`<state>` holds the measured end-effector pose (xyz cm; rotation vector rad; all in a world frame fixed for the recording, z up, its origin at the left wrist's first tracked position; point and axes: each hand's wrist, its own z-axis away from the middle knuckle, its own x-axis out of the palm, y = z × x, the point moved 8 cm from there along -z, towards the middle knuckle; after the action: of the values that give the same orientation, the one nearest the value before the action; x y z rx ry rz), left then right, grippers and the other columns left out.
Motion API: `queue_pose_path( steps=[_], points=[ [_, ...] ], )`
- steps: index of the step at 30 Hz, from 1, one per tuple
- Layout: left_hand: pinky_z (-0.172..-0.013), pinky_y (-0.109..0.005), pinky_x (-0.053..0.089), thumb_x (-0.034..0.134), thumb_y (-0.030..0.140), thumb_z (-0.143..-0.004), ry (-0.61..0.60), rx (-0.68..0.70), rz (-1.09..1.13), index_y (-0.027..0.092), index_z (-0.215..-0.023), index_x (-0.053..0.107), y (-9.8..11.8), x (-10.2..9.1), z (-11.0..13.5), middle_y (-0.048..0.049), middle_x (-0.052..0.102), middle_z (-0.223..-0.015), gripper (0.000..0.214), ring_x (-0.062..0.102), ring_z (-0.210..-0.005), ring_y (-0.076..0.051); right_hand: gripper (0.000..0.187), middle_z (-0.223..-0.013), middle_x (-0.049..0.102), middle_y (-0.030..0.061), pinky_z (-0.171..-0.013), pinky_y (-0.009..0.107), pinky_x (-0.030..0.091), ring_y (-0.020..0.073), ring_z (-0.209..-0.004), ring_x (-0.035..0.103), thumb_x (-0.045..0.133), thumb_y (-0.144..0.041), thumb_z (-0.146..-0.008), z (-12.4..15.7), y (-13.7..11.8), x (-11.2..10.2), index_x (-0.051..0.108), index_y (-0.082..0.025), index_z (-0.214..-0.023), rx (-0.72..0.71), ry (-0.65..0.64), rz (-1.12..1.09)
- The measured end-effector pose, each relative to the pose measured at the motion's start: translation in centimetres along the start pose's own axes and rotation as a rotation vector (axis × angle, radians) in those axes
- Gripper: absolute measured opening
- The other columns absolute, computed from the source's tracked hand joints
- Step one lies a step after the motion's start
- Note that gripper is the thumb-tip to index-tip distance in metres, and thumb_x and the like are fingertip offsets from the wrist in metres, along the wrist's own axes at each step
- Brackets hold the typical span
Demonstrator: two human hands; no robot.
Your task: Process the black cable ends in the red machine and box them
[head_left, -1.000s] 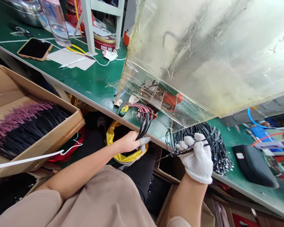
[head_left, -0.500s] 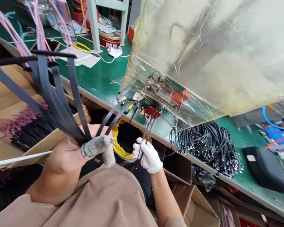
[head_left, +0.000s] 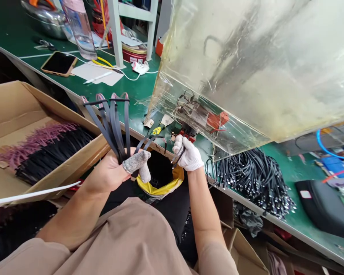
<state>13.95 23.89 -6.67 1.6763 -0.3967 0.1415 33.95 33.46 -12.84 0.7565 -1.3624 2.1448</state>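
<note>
On my feed, the left hand (head_left: 110, 172) is closed firmly around a fanned bundle of flat black cables with pink-tipped ends (head_left: 111, 126). The bundle rises out of the fist and leans up and away from me, over the edge of the counter. A grey knit glove finger (head_left: 137, 162) covers part of that hand, and two thinner black strands (head_left: 145, 143) splay out towards the right hand (head_left: 188, 154). That hand wears a white cotton glove, and its thumb and fingers are pinched almost closed on a short dark piece (head_left: 177, 157), though I can't tell exactly how that piece joins the bundle.

I judge the step in hand to be separating or working the strands at the bundle's lower end. The next move calls for the left fist to stay tight while the right hand keeps a precise pinch.

Below the hands sits a yellow plastic bag (head_left: 166, 186). To the left, an open cardboard box (head_left: 14, 103) holds black and pink wires, while a heap of thin black leads (head_left: 253, 183) lies on the green counter (head_left: 126, 86) to the right.
</note>
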Motion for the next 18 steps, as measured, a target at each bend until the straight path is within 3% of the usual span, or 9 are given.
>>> queue_pose_path(
  steps=[2,6,10,14,18],
  points=[
    [-0.038,-0.022,0.038,0.074,0.053,-0.086,-0.048,-0.016,-0.009,0.017,-0.064,0.075,0.1,0.5,0.1,-0.0042,0.065,-0.054,0.042,0.053,-0.044,-0.012,0.016,-0.074,0.065,-0.0008,-0.050,0.019,0.051,0.0092,-0.056,0.056,0.050,-0.016,-0.101,-0.4,-0.2,-0.1,0.064,-0.018,-0.094,0.022,0.041,-0.041],
    [-0.036,-0.020,0.038,0.079,0.061,-0.076,-0.014,-0.060,0.016,0.018,-0.065,0.076,0.4,0.8,-0.1,-0.0056,0.070,-0.059,0.045,0.054,-0.043,-0.012,0.026,-0.073,0.066,-0.0006,-0.047,0.017,0.051,0.0087,-0.055,0.057,0.039,-0.017,-0.105,-0.8,-0.4,-0.2,0.064,-0.017,-0.097,0.051,0.099,-0.095],
    [-0.036,-0.020,0.043,0.080,0.058,-0.078,-0.046,-0.120,0.062,0.018,-0.072,0.078,0.0,1.0,-0.1,-0.0064,0.072,-0.061,0.040,0.059,-0.043,-0.014,0.020,-0.070,0.066,-0.0009,-0.048,0.016,0.054,0.0083,-0.054,0.058,0.045,-0.018,-0.104,-1.0,-0.5,-0.1,0.064,-0.016,-0.098,0.100,0.096,-0.120],
    [-0.039,-0.018,0.048,0.075,0.055,-0.084,-0.112,-0.094,0.071,0.018,-0.069,0.077,0.2,1.1,0.1,-0.0063,0.072,-0.060,0.041,0.065,-0.047,-0.015,0.028,-0.068,0.065,-0.0003,-0.047,0.015,0.054,0.0080,-0.053,0.058,0.038,-0.020,-0.107,-1.2,-0.5,-0.5,0.063,-0.015,-0.097,0.120,0.101,-0.158],
    [-0.039,-0.018,0.052,0.079,0.052,-0.081,-0.082,-0.124,0.111,0.021,-0.075,0.078,0.0,0.9,0.6,-0.0032,0.074,-0.064,0.031,0.068,-0.051,-0.016,0.018,-0.067,0.065,-0.0019,-0.047,0.014,0.055,0.0076,-0.052,0.057,0.045,-0.017,-0.103,-1.3,-0.5,-0.3,0.063,-0.017,-0.099,0.107,0.072,-0.150]
  ],
)
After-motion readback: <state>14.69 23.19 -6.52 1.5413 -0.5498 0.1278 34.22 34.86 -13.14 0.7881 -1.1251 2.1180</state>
